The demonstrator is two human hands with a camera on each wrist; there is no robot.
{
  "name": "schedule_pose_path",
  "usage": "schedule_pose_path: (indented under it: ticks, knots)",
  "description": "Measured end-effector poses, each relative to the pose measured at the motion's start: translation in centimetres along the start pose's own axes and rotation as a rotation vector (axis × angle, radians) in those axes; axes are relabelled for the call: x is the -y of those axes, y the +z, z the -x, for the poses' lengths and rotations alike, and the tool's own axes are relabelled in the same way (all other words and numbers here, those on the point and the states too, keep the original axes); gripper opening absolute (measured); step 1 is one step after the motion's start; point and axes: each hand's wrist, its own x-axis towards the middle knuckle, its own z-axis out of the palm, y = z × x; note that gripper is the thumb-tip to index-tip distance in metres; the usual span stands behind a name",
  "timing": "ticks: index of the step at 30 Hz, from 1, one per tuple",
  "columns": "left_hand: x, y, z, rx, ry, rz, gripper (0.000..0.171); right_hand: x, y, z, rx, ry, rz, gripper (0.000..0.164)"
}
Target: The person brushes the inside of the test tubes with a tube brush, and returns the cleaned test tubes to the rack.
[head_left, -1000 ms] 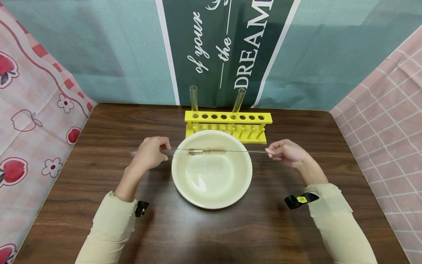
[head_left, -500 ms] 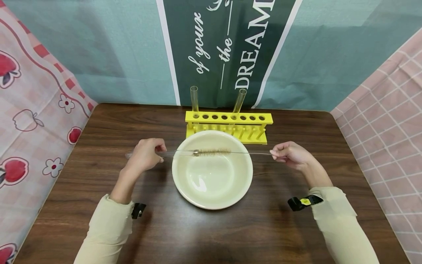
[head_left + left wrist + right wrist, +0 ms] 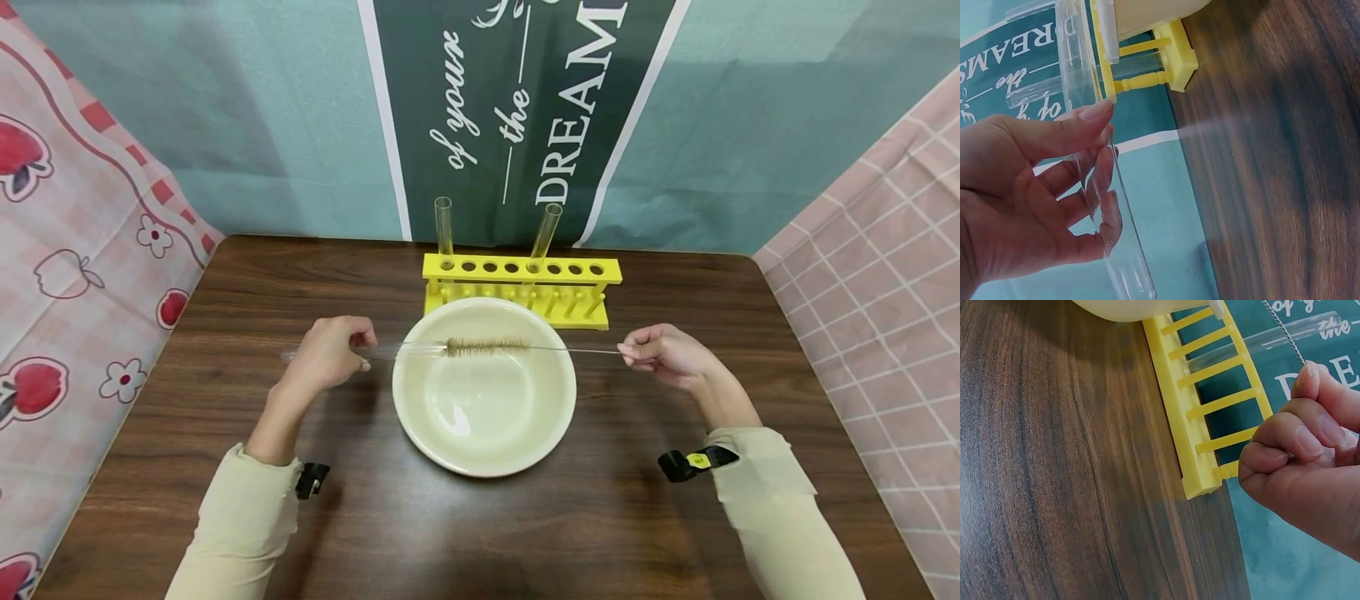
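My left hand (image 3: 326, 354) pinches a clear glass test tube (image 3: 1127, 262) between thumb and fingers. The tube lies nearly level, its mouth pointing right over the cream bowl (image 3: 484, 463). Opposite it, my right hand (image 3: 663, 354) pinches the twisted wire end of a test tube brush (image 3: 487, 346), fingers curled in. The tan bristles sit just outside the tube's mouth, in line with it and above the bowl's far half. In the right wrist view only the brush's wire (image 3: 1285, 331) shows at my fingertips.
Behind the bowl stands a yellow test tube rack (image 3: 517, 268). Two glass tubes rise from it, an upright one (image 3: 444, 229) at the left and a tilted one (image 3: 546, 233) further right. The dark wooden table (image 3: 480, 542) backs onto a printed cloth (image 3: 300, 125).
The hands have drawn apart, left hand leftward and right hand rightward. The brush's bristles, partly inside the tube a second ago, have slid out of its mouth.
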Motion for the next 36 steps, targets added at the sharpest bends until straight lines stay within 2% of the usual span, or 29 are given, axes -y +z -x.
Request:
schedule_pose_path:
  ticks: [5, 9, 12, 16, 21, 29, 36]
  knots:
    - [-0.1, 0.0, -0.1, 0.043, -0.001, 0.004, 0.022, 0.3, 0.3, 0.0, -0.004, -0.002, 0.034, 0.031]
    - [-0.3, -0.2, -0.5, 0.105, 0.009, 0.052, 0.019, 0.6, 0.7, -0.2, -0.024, 0.001, 0.104, 0.030]
    - [-0.6, -0.3, -0.8, 0.156, 0.016, 0.080, 0.017, 0.9, 1.0, -0.3, -0.067, 0.019, 0.210, 0.024]
    - [-0.6, -0.4, -1.1, 0.210, -0.006, 0.089, 0.016, 1.2, 1.4, -0.4, -0.115, 0.014, 0.439, 0.017]
    - [-0.2, -0.7, -1.4, 0.268, -0.015, 0.127, 0.015, 1.1, 2.1, -0.3, -0.089, -0.115, 0.726, 0.012]
    - [0.3, -1.1, -1.9, 0.366, -0.020, 0.175, 0.020, 0.5, 3.3, -0.3, -0.139, -0.327, 0.935, 0.021]
    - [0.3, -1.4, -2.7, 0.418, 0.003, 0.191, 0.019, 0.7, 3.9, -0.7, -0.185, -0.534, 1.077, 0.024]
